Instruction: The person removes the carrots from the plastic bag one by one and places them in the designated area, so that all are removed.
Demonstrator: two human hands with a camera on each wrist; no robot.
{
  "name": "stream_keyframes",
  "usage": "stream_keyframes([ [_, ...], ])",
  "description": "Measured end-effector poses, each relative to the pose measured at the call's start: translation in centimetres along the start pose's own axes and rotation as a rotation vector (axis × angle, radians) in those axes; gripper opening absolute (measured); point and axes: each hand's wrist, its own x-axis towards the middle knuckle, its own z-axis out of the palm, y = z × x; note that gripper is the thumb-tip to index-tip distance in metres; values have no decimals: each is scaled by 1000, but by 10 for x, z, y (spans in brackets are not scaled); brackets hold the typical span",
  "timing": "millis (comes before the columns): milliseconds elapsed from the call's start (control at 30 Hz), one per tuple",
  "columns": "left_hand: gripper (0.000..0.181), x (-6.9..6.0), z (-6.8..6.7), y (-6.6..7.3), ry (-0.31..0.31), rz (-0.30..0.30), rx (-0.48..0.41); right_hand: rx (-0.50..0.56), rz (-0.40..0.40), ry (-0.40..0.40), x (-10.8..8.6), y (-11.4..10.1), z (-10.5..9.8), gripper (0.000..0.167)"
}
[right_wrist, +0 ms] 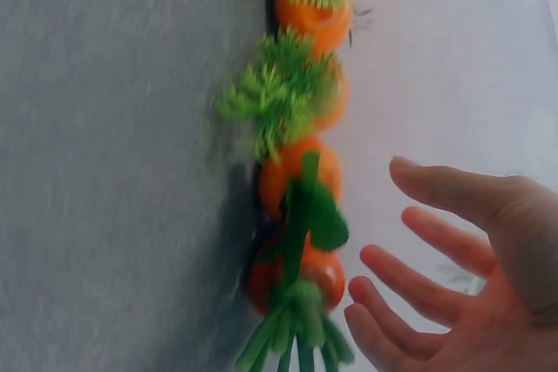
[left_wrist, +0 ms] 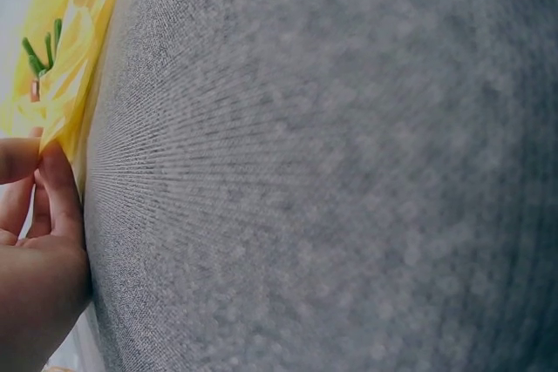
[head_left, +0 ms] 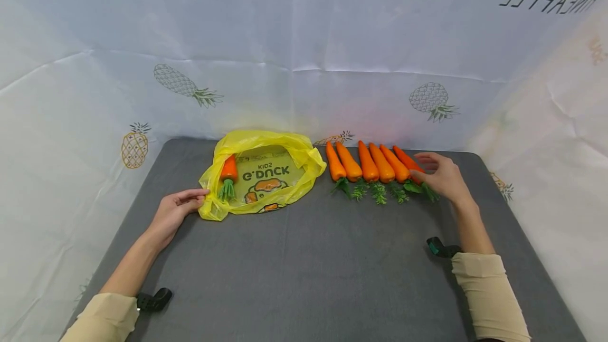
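A yellow plastic bag (head_left: 311,167) lies flat with its mouth spread wide. One toy-like carrot (head_left: 229,169) with green stalks is inside it, at the left. My left hand (head_left: 171,216) pinches the bag's left edge between thumb and fingers, as the left wrist view shows with the yellow film (left_wrist: 78,58). To the right of the bag, several orange carrots (head_left: 369,165) lie side by side in a row, leafy ends toward me. Over the rightmost carrot (head_left: 406,159) is my right hand (head_left: 445,176), fingers spread and apart from it in the right wrist view.
A dark grey table (head_left: 304,273) carries everything. Behind it and along both sides hangs a white cloth (head_left: 304,99) printed with pineapples. The bag and the row of carrots lie near the table's far edge. A black wrist device (head_left: 154,300) sits on each arm.
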Motion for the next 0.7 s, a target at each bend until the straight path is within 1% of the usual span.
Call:
stream_keyframes([
  [233, 48, -1, 0, 1, 0, 6, -4, 31, -62, -3, 4, -21, 11, 57],
  [467, 48, -2, 0, 1, 0, 4, -5, 101, -93, -11, 11, -51, 26, 56],
  [700, 48, -1, 0, 1, -3, 1, -4, 155, -173, 5, 23, -80, 46, 53],
])
